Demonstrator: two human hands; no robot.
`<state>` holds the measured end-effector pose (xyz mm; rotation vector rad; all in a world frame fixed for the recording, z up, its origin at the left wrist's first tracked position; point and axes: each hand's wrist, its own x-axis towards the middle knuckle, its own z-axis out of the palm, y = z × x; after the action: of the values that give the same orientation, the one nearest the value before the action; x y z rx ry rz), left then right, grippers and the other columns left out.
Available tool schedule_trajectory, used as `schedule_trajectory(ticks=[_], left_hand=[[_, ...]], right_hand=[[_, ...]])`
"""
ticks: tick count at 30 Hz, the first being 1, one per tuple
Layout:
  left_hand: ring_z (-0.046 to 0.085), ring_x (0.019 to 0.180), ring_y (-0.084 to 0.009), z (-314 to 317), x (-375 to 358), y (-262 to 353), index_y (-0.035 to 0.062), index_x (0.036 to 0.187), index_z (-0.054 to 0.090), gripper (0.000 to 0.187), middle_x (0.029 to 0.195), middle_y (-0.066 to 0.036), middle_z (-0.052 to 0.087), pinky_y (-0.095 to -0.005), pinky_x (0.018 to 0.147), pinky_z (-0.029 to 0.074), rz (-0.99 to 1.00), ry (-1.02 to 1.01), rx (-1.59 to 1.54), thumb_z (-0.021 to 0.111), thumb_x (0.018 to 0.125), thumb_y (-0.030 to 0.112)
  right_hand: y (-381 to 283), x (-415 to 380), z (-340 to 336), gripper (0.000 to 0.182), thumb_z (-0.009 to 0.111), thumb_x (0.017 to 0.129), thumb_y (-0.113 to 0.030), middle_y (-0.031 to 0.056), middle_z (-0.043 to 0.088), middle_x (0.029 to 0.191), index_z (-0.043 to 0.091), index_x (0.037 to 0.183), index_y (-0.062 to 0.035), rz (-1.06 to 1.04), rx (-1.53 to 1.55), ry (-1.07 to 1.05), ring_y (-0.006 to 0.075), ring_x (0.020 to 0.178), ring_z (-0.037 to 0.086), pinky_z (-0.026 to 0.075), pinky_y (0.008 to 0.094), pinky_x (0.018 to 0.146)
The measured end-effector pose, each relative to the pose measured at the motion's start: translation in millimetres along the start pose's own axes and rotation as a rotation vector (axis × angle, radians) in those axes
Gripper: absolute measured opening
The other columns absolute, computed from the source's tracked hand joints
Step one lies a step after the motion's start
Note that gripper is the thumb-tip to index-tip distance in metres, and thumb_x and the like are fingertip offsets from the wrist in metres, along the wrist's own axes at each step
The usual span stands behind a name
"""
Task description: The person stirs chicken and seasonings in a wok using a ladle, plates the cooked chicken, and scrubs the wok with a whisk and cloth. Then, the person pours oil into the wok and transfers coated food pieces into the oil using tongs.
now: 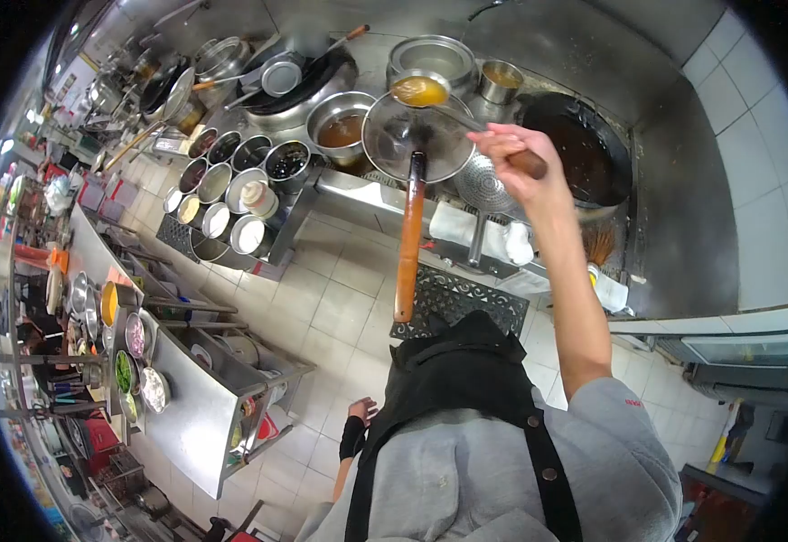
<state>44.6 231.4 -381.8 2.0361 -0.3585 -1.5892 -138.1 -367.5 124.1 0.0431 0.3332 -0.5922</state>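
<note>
My right hand (513,155) is clenched around the dark wooden handle of a long steel ladle (419,90), whose round bowl is full of orange-yellow liquid. The ladle bowl hangs just above the far rim of a wide, shallow steel wire skimmer with a long reddish-brown wooden handle (409,226); that handle runs straight back toward my chest. The skimmer's round head sits over the stove edge, just in front of a steel bowl of brown sauce (342,129).

To the right of the skimmer, a large black wok holding dark brown liquid (584,149) sits in the stove, and my right forearm crosses its near edge. Just right of the skimmer's handle, a round perforated steel strainer (482,185) lies on the stove ledge beside a folded white cloth (466,230). Behind the ladle bowl stand a broad steel pot (432,56) and a small steel cup of yellowish liquid (501,79).

To the left of the skimmer, a cluster of round steel seasoning tins (231,181) fills a sloped rack.

My left hand (362,411) hangs low by my hip, well below the skimmer's handle, fingers loosely curled and holding nothing.
</note>
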Motion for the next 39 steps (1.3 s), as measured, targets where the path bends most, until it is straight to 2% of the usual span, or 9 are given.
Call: schedule_trajectory(ticks=[5, 13, 20, 23, 27, 30, 35, 37, 39], left_hand=[[0.063, 0.098, -0.0303, 7.2, 1.6, 40.9, 0.0075, 0.13, 0.054, 0.04, 0.112, -0.013, 0.066, -0.0457, 0.078, 0.053, -0.323, 0.075, -0.529, 0.056, 0.09, 0.012], [0.064, 0.098, -0.0298, 2.8, 2.7, 61.5, 0.0061, 0.132, 0.053, 0.045, 0.11, -0.012, 0.066, -0.0444, 0.078, 0.054, -0.322, 0.078, -0.468, 0.059, 0.088, 0.013], [0.064, 0.1, -0.0311, 2.1, 13.0, 43.8, 0.0046, 0.127, 0.056, 0.038, 0.114, -0.014, 0.066, -0.0443, 0.078, 0.055, -0.295, 0.056, -0.491, 0.056, 0.09, 0.014], [0.064, 0.103, -0.0303, 4.2, -12.9, 63.6, -0.0004, 0.115, 0.063, 0.03, 0.112, -0.016, 0.069, -0.044, 0.085, 0.053, -0.285, 0.043, -0.316, 0.054, 0.091, 0.014], [0.065, 0.106, -0.0276, -1.9, -31.6, 100.3, -0.0043, 0.111, 0.065, 0.03, 0.107, -0.017, 0.071, -0.0426, 0.091, 0.049, -0.357, 0.014, -0.256, 0.055, 0.09, 0.016], [0.068, 0.088, -0.0216, -29.1, -2.8, 88.4, -0.0028, 0.099, 0.069, 0.03, 0.095, -0.015, 0.073, -0.0363, 0.081, 0.051, -0.202, -0.061, -0.034, 0.062, 0.089, 0.025], [0.061, 0.071, -0.013, -41.1, -149.6, 348.7, 0.0016, 0.077, 0.064, 0.025, 0.072, -0.007, 0.067, -0.0301, 0.072, 0.049, 0.39, 0.016, 0.314, 0.07, 0.089, 0.023], [0.062, 0.074, -0.0163, -29.1, -210.4, 434.5, 0.0008, 0.081, 0.065, 0.019, 0.077, -0.008, 0.067, -0.0307, 0.075, 0.049, 0.586, -0.054, 0.237, 0.069, 0.089, 0.017], [0.063, 0.081, -0.0227, -10.6, -265.5, 508.8, 0.0002, 0.087, 0.067, 0.008, 0.088, -0.011, 0.068, -0.0325, 0.08, 0.049, 1.1, -0.109, 0.364, 0.066, 0.088, 0.008]], right_hand=[[-45.2, -69.7, -25.1, 0.034, 0.05, 0.094, 0.003, 0.0078, 0.048, 0.073, 0.033, 0.117, 0.0216, -0.1, -0.001, 0.069, 0.0095, 0.051, 0.049, 0.044, 0.0169, 0.042], [-155.6, -106.0, -83.0, 0.028, 0.05, 0.094, 0.0, 0.0084, 0.05, 0.072, 0.04, 0.112, 0.02, -0.383, -0.316, 0.428, 0.0104, 0.048, 0.049, 0.043, 0.0172, 0.043], [-200.6, -127.8, -145.2, 0.017, 0.063, 0.075, -0.008, 0.0106, 0.059, 0.053, 0.061, 0.06, -0.0011, -0.614, -1.507, 1.016, 0.0228, 0.047, 0.057, 0.045, 0.0374, 0.048], [-148.8, -168.4, -121.7, 0.015, 0.06, 0.073, -0.005, 0.0149, 0.061, 0.053, 0.062, 0.062, 0.0051, -0.709, -1.863, 1.215, 0.0244, 0.046, 0.061, 0.048, 0.0404, 0.048], [-117.3, -213.0, -148.7, 0.025, 0.057, 0.074, -0.005, 0.0274, 0.063, 0.07, 0.066, 0.093, 0.0086, -0.854, -2.297, 1.27, 0.0359, 0.068, 0.068, 0.051, 0.0429, 0.061], [-81.9, -227.0, -166.0, 0.039, 0.058, 0.077, -0.004, 0.0267, 0.063, 0.076, 0.062, 0.114, 0.008, -1.055, -2.241, 1.287, 0.038, 0.072, 0.067, 0.05, 0.0442, 0.065], [-51.6, -232.0, -171.9, 0.045, 0.059, 0.08, -0.003, 0.0235, 0.06, 0.07, 0.059, 0.123, 0.0074, -1.025, -2.081, 1.347, 0.035, 0.064, 0.063, 0.048, 0.0426, 0.063], [-47.0, -229.4, -178.0, 0.043, 0.059, 0.08, -0.003, 0.022, 0.057, 0.066, 0.059, 0.122, 0.0075, -1.06, -2.062, 1.322, 0.0326, 0.059, 0.06, 0.048, 0.0408, 0.061], [-43.0, -226.9, -179.4, 0.038, 0.058, 0.079, -0.002, 0.0194, 0.052, 0.062, 0.061, 0.117, 0.0063, -1.072, -2.004, 1.291, 0.0295, 0.054, 0.053, 0.044, 0.0384, 0.057]])
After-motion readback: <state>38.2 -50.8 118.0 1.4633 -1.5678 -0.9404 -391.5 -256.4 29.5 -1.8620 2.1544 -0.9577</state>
